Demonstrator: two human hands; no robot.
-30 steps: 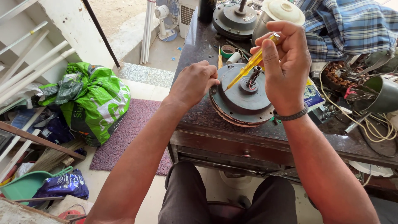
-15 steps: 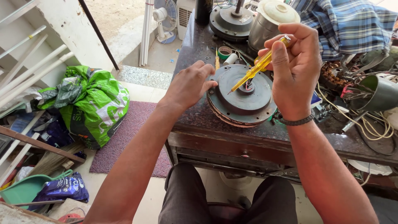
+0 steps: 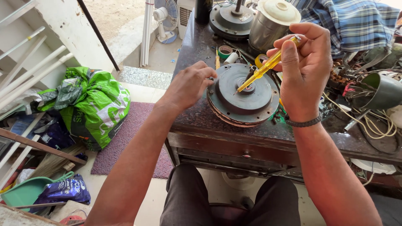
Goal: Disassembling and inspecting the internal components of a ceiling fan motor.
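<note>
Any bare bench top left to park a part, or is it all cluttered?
Bare dark bench top runs along the near-left edge, behind the left hand, between the round motor housing and the upper motor disc. Another strip lies in front of the housing. Right of the right hand it is crowded: tangled wires, metal cup.
</note>
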